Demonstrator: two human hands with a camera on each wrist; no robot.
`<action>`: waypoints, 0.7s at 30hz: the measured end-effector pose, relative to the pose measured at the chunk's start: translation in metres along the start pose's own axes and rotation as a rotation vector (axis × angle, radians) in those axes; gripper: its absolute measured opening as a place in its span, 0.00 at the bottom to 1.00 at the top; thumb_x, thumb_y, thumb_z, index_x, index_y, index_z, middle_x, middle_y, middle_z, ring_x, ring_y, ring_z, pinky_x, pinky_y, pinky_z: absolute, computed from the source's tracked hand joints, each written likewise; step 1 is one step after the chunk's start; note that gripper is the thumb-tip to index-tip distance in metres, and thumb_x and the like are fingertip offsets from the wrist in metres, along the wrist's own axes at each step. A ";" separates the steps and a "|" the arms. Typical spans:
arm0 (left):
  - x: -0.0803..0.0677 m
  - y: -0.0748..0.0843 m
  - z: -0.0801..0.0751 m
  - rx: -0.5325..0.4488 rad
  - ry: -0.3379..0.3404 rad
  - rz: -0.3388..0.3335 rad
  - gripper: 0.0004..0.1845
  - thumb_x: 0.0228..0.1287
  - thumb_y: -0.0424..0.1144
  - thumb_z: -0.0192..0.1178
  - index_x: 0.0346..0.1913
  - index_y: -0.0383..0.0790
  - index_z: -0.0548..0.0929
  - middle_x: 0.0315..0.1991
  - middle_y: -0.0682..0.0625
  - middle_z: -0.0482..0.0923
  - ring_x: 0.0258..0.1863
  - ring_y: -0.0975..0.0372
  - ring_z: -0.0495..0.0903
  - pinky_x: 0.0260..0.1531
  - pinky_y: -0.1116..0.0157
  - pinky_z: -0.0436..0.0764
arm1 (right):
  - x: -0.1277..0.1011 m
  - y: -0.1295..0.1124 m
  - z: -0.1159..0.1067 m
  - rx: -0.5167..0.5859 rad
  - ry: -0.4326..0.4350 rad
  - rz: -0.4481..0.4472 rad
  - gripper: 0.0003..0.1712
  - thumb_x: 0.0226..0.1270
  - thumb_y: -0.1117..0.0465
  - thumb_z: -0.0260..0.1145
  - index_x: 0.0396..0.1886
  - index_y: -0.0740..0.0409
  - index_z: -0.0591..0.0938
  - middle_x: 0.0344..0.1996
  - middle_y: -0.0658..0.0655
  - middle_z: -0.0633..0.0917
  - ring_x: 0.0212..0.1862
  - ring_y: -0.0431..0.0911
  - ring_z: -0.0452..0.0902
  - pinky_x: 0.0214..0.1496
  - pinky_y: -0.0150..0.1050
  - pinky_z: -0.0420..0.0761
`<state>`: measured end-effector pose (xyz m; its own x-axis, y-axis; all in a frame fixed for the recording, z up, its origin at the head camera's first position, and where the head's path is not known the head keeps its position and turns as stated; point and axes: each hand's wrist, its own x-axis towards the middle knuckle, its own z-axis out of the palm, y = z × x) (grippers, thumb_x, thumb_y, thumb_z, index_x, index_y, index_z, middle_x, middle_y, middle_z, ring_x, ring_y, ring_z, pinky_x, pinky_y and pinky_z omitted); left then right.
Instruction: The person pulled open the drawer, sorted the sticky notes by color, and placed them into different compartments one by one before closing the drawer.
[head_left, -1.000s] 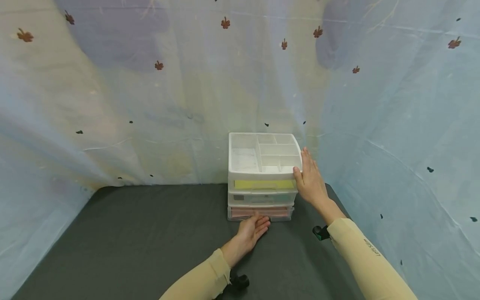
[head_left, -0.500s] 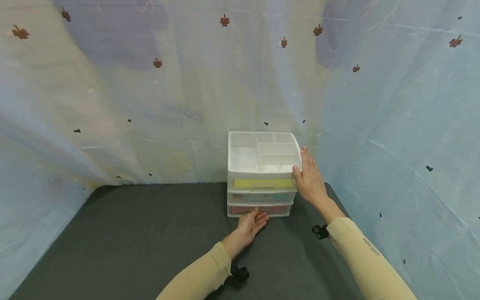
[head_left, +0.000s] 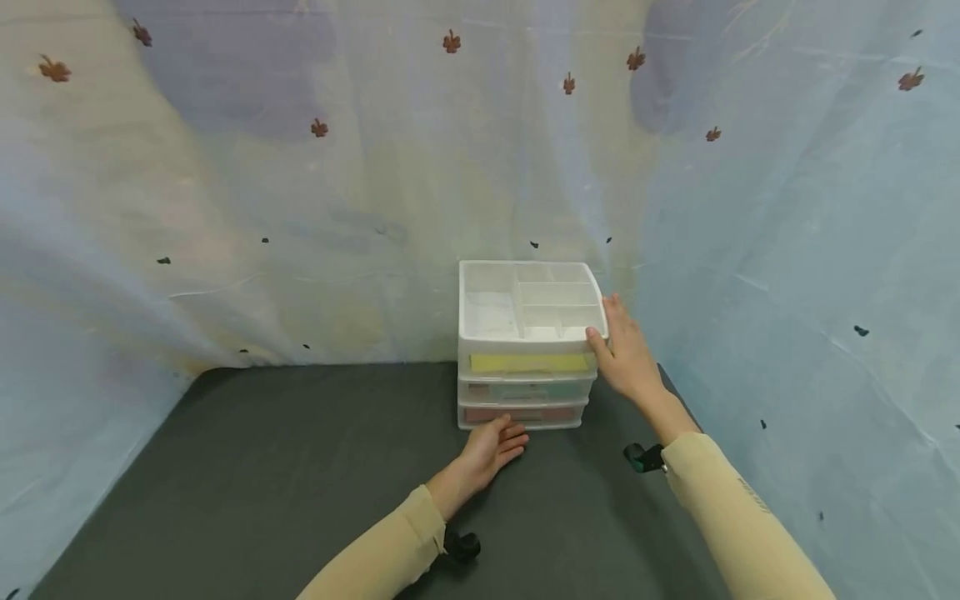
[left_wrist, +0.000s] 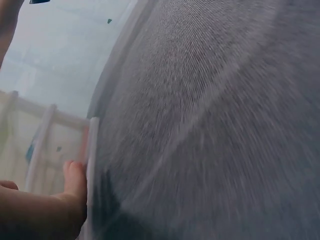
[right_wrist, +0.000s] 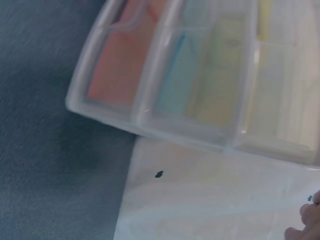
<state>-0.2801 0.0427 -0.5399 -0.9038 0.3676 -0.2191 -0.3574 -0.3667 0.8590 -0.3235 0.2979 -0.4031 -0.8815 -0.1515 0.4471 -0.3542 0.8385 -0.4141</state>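
A white plastic drawer organizer (head_left: 525, 340) stands against the back curtain, its top split into compartments. Through its clear drawer fronts show yellow, bluish and reddish contents. The bottom drawer (head_left: 555, 417) sits flush with the body. Just in front of that drawer is my left hand (head_left: 483, 454), palm turned up and fingers extended to the right; whether it still touches the front I cannot tell. My right hand (head_left: 628, 354) rests against the organizer's right side, fingers straight, thumb at the top front corner. In the right wrist view the drawers (right_wrist: 205, 75) appear at a slant, with fingertips at the lower right edge.
A dark grey cloth covers the table (head_left: 315, 467). Behind it and to the right hangs a pale curtain (head_left: 375, 208) with small leaf prints. A black wrist strap mount (head_left: 461, 546) hangs under the left wrist, and another (head_left: 643, 457) under the right.
The bottom drawer has slid back into the organizer, pushed by my left hand. After that the left hand has drawn slightly left and down. My right hand has stayed at the organizer's side.
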 end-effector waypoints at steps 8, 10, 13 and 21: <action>-0.030 0.024 -0.022 0.414 0.065 0.172 0.34 0.86 0.51 0.44 0.77 0.25 0.60 0.72 0.30 0.68 0.66 0.41 0.76 0.61 0.48 0.79 | -0.013 0.007 -0.004 0.021 0.004 0.004 0.42 0.85 0.42 0.49 0.85 0.61 0.50 0.84 0.65 0.46 0.83 0.64 0.40 0.80 0.66 0.45; -0.039 0.032 -0.031 0.553 0.126 0.246 0.34 0.85 0.53 0.45 0.77 0.28 0.64 0.71 0.31 0.70 0.65 0.41 0.76 0.61 0.45 0.78 | -0.018 0.009 -0.002 0.025 0.009 0.001 0.42 0.85 0.43 0.50 0.85 0.60 0.51 0.84 0.65 0.47 0.83 0.63 0.40 0.80 0.66 0.45; -0.050 0.043 -0.046 0.790 0.208 0.383 0.35 0.84 0.56 0.47 0.77 0.33 0.65 0.71 0.34 0.71 0.67 0.40 0.73 0.63 0.40 0.75 | -0.030 0.014 -0.003 0.024 0.012 -0.003 0.42 0.85 0.43 0.51 0.85 0.58 0.51 0.84 0.64 0.47 0.83 0.63 0.39 0.80 0.66 0.44; -0.077 0.079 -0.101 1.393 0.392 0.693 0.41 0.77 0.58 0.58 0.81 0.37 0.60 0.81 0.40 0.57 0.78 0.43 0.60 0.72 0.37 0.62 | -0.061 0.033 -0.002 -0.021 -0.004 -0.007 0.43 0.84 0.46 0.54 0.86 0.56 0.48 0.84 0.63 0.45 0.83 0.66 0.39 0.78 0.71 0.44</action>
